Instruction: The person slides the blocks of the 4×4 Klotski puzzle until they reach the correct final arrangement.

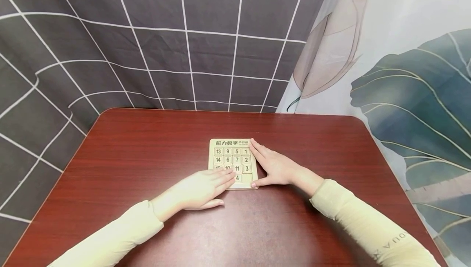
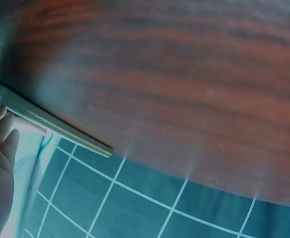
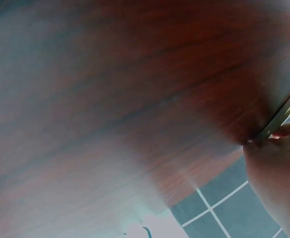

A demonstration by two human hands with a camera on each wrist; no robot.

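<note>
A pale number sliding puzzle (image 1: 237, 143) lies flat on the table, its dark printed heading along the far edge. Square tiles with black numerals fill its grid, and a bare slot (image 1: 247, 178) shows at the near right corner. My left hand (image 1: 200, 187) lays its straight fingers over the near left tiles, hiding some of them. Along the puzzle's right side rests my right hand (image 1: 277, 168), fingertips at the far right corner and thumb at the near right corner. In the left wrist view the puzzle's edge (image 2: 60, 126) runs beside the left fingers (image 2: 1, 130). The right wrist view catches the puzzle's edge (image 3: 286, 109) by the right hand.
The puzzle lies on a reddish-brown wooden table (image 1: 158, 144) with rounded far corners. Behind it hangs a dark grey cloth (image 1: 209, 50) with a white grid. A white curtain (image 1: 382, 54) with large leaf prints hangs at the right.
</note>
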